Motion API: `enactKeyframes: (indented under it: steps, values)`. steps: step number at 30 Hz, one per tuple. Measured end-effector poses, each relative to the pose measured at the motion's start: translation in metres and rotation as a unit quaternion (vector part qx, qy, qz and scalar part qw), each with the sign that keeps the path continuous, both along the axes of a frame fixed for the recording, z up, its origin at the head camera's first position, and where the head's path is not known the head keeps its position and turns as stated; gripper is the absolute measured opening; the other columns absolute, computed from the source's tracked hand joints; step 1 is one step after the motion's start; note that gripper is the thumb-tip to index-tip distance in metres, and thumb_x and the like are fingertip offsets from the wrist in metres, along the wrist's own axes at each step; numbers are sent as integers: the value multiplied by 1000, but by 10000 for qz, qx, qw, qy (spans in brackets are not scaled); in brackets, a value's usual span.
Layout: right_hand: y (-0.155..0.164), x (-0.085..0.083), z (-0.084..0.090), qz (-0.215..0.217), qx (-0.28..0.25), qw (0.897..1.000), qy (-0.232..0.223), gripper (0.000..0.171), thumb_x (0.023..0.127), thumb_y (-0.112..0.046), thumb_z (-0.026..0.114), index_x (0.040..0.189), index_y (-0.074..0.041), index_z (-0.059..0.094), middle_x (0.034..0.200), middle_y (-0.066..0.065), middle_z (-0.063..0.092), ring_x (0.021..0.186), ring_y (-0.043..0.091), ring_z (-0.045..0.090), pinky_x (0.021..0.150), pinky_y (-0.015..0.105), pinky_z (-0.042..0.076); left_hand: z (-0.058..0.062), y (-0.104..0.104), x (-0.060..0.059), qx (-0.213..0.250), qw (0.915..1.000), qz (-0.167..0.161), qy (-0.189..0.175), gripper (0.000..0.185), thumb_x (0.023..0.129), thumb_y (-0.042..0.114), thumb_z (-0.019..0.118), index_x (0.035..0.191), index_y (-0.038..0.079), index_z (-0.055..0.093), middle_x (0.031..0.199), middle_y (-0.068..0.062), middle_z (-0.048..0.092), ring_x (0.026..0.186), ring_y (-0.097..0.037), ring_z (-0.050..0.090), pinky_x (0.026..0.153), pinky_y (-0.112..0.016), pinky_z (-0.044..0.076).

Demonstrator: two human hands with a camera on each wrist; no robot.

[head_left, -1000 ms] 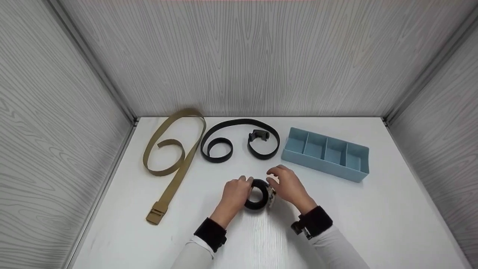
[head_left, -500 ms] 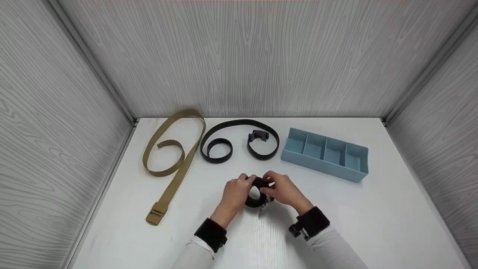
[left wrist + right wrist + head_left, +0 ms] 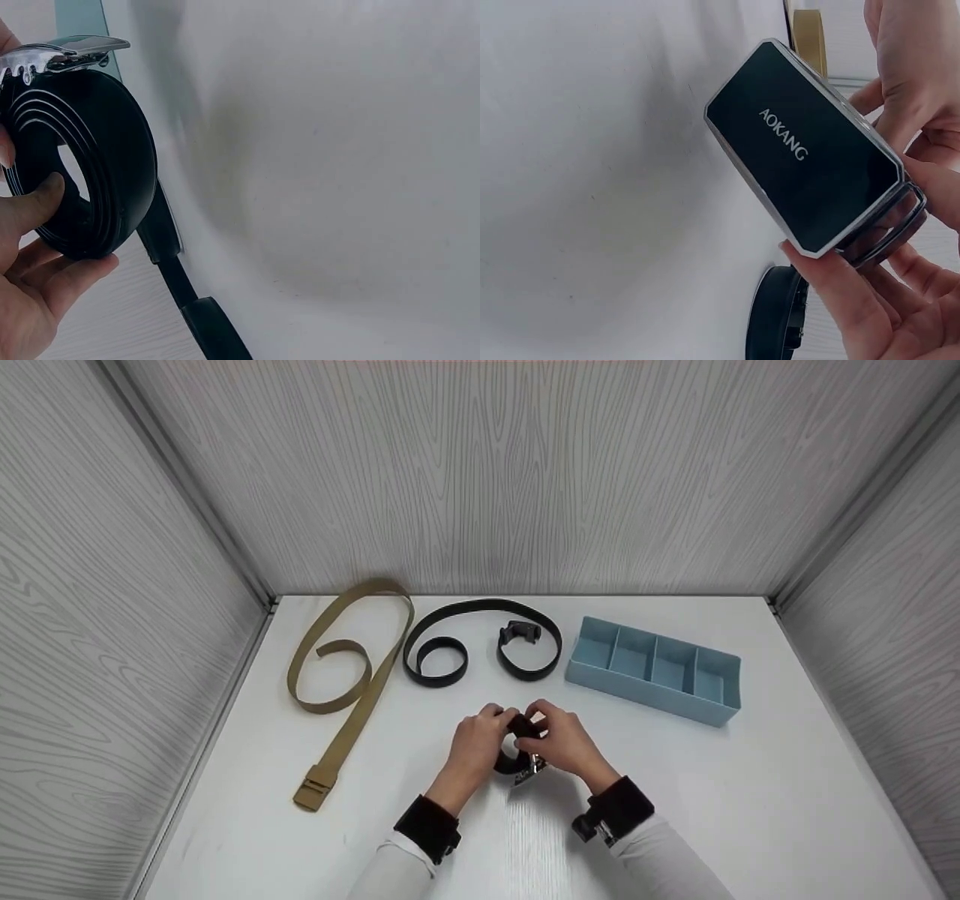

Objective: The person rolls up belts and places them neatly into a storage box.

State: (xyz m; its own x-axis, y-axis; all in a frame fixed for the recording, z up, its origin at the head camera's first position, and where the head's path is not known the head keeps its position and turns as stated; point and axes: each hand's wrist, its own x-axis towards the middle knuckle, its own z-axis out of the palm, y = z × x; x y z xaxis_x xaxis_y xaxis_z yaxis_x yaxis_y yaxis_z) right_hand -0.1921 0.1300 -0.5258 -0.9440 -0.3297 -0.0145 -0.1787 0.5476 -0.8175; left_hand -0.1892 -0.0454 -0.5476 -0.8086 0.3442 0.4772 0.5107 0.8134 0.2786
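A black belt (image 3: 512, 765) is wound into a tight coil, held up between both hands near the middle of the table. My left hand (image 3: 476, 746) grips the coil, thumb inside its hollow and fingers round the outside, as the left wrist view shows. My right hand (image 3: 566, 742) holds the buckle end against the coil's right side. In the right wrist view the buckle (image 3: 802, 150) has a dark face with a silver rim and the lettering AOKANG. Its toothed metal underside (image 3: 52, 60) shows in the left wrist view. Fingers hide part of the coil in the head view.
On the left lies a tan webbing belt (image 3: 352, 727), loosely looped. Behind the hands is a black strap (image 3: 484, 606) with curled ends and a dark clasp (image 3: 520, 631). A blue divided tray (image 3: 652, 690) stands at right. Grey wood-grain walls enclose the back and sides.
My right hand has moved left and taken hold of the buckle end against the coil. The coil has turned and tilted slightly in my left hand. Other belts and tray stay put.
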Motion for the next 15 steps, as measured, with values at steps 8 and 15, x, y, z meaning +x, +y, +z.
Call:
enactKeyframes:
  steps: [8,15]
  values:
    - [-1,0,-3,51,12,9999,96,50,82,-16,78,130,-9,63,101,8,72,82,21,69,62,31,53,1,0,-1,268,9995,31,-154,17,86,16,72,102,11,72,90,-8,67,72,-28,69,61,-39,54]
    - [0,0,-4,141,200,9990,369,45,82,-15,77,125,-6,67,97,9,73,75,18,67,58,31,50,2,-4,0,252,9985,-213,-437,23,82,5,74,105,3,68,91,-11,66,77,-28,68,67,-38,54]
